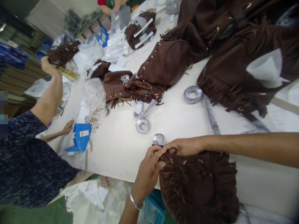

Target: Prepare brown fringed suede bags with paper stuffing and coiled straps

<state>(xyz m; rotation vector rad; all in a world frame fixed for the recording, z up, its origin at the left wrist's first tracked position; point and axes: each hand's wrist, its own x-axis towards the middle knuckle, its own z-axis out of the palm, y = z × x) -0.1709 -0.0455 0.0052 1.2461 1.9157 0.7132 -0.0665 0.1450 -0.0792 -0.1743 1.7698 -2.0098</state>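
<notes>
A dark brown fringed drawstring bag (198, 186) with gold eyelets along its rim lies at the table's near edge. My left hand (150, 168), with a silver bangle on the wrist, pinches the bag's left top corner. Reaching in from the right, my right hand (184, 147) grips the same rim, its fingertips partly hidden and close to those of the left. Just beyond my fingers sits a coiled, plastic-wrapped strap (158, 139). More wrapped coils, a strap coil (142, 126) and a larger one (192, 94), rest farther back.
Brown bags (165, 62) crowd the table's far middle, and more fringed bags (229, 71) pile at right. A blue bin (83, 133) stands at left near crumpled clear plastic (93, 91). A co-worker's arm (50, 90) holds a brown fringed bundle (63, 53). Plastic bags (98, 199) hang below.
</notes>
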